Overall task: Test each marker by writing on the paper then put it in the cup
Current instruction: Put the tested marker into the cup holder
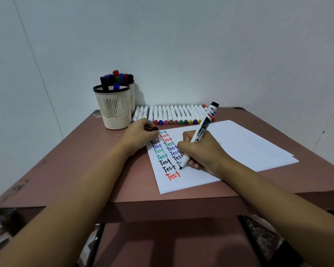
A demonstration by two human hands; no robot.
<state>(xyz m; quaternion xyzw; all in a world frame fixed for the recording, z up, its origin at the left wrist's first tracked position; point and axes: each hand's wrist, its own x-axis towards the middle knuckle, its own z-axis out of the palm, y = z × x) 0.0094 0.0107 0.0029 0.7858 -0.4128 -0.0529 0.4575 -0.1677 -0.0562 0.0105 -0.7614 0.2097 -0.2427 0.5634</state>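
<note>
Head view: a right hand (201, 151) grips a black marker (204, 124), its tip mid-word on the paper (249, 147). The left hand (141, 135), at the paper's far-left corner, pinches the cap (154, 129). Likely next: recapping, then the cup (115, 108) beyond that corner.

The cup (114, 110) stands far left on the table (81, 160) with a second cup (132, 99) just behind it, and a row of markers (174, 116) lines the far edge to their right. The left hand (141, 137), gripping a black cap (154, 129), blocks the gap between cup and paper (249, 147); the right hand (201, 151) holds a marker (204, 124) tilted over the paper's left half. Bare tabletop at near left and the paper's right half lie open.
</note>
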